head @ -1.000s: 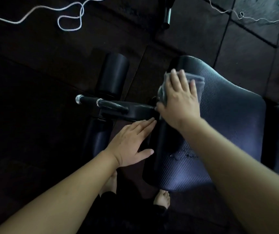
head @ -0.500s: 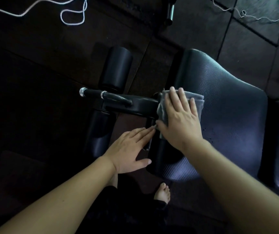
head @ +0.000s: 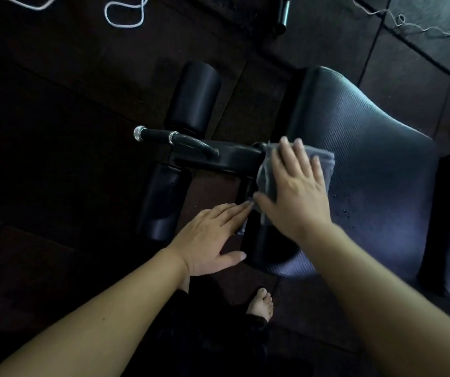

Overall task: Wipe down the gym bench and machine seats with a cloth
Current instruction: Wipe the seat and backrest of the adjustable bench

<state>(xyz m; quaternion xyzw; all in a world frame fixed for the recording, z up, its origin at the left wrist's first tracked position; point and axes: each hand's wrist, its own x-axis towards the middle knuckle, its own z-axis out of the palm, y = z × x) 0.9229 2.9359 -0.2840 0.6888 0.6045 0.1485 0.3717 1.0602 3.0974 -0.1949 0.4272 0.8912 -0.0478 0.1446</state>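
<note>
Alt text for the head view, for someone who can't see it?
The right hand presses a grey cloth flat on the edge of a dark padded bench seat; the left hand lies open beside it, fingers straight. A black handle bar and foam rollers stand left of the seat.

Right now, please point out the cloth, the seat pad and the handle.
cloth (head: 325,167): head view, uncovered grey right edge.
seat pad (head: 376,172): head view, bare textured top.
handle (head: 154,135): head view, black grip.
</note>
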